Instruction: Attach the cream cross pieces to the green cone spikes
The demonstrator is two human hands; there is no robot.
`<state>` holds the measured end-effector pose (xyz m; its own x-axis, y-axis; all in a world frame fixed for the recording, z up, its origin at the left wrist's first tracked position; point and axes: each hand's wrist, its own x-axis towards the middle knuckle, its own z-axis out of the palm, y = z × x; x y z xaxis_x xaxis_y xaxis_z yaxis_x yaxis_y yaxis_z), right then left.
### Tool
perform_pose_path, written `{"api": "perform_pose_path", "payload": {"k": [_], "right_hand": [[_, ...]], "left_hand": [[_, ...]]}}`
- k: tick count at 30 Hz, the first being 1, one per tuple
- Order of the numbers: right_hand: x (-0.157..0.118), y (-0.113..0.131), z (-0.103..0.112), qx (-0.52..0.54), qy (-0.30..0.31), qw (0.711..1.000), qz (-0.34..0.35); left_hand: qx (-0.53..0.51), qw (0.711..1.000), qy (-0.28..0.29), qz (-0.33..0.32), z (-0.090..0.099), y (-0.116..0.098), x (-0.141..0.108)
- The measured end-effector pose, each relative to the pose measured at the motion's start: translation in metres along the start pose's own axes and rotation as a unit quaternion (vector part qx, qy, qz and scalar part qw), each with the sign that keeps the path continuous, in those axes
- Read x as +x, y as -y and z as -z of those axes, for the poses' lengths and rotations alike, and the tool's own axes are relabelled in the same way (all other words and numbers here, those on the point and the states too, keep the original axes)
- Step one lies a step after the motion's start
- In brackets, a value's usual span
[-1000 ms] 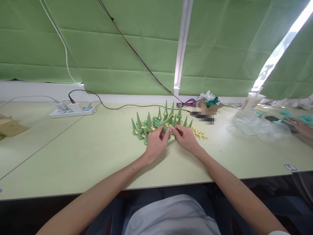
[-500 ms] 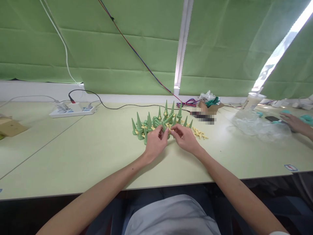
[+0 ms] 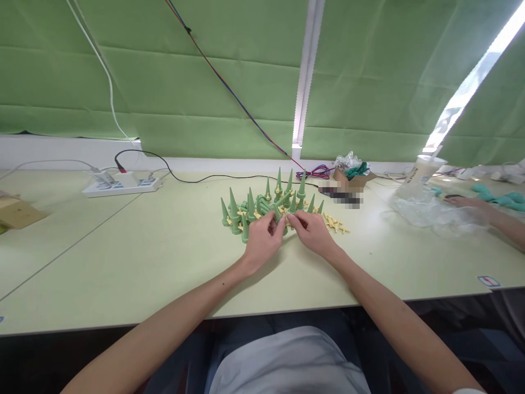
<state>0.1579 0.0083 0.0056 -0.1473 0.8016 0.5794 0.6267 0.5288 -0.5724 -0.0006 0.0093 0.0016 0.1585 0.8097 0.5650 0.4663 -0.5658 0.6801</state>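
My left hand (image 3: pixel 262 239) is closed around a small green cone (image 3: pixel 278 215) with its tip pointing up. Right beside it, my right hand (image 3: pixel 314 232) pinches a small yellow piece against that cone; the fingers mostly hide the piece. Just beyond both hands stands a cluster of green cones (image 3: pixel 251 203), many with yellow bits around them. Several green rods (image 3: pixel 262 203) lie among the cones. Loose yellow star-like pieces (image 3: pixel 336 224) are heaped to the right of my right hand.
A white power strip (image 3: pixel 123 185) with plugs sits at the back left, near a cardboard box (image 3: pixel 18 212). At the right are a plastic cup (image 3: pixel 424 171), a crumpled clear bag (image 3: pixel 435 210) and another person's hand (image 3: pixel 465 202). An open box (image 3: pixel 355 178) stands behind.
My hands have shifted slightly while staying together at the cone. On the right, the other person's hand has moved left to the dark phone-like object.
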Motion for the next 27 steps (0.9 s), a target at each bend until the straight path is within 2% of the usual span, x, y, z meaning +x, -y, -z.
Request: {"api": "perform_pose_path", "payload": {"k": [6, 10, 18, 27], "right_hand": [[0.0007, 0.001, 0.0004, -0.012, 0.003, 1.0, -0.013], [0.0001, 0.0049, 0.0026, 0.017, 0.012, 1.0, -0.017], [-0.0006, 0.006, 0.0036, 0.041, 0.029, 0.999, 0.021], [0.0002, -0.0002, -0.0011, -0.01, 0.011, 1.0, -0.001]], "left_hand": [[-0.003, 1.0, 0.001, -0.003, 0.0001, 0.0003, 0.0001], [0.01, 1.0, -0.009, -0.001, 0.0001, 0.0004, 0.0014], [0.019, 1.0, -0.02, 0.002, 0.0001, 0.0009, 0.0016], [0.016, 1.0, -0.01, -0.012, -0.0009, 0.0016, 0.0003]]}}
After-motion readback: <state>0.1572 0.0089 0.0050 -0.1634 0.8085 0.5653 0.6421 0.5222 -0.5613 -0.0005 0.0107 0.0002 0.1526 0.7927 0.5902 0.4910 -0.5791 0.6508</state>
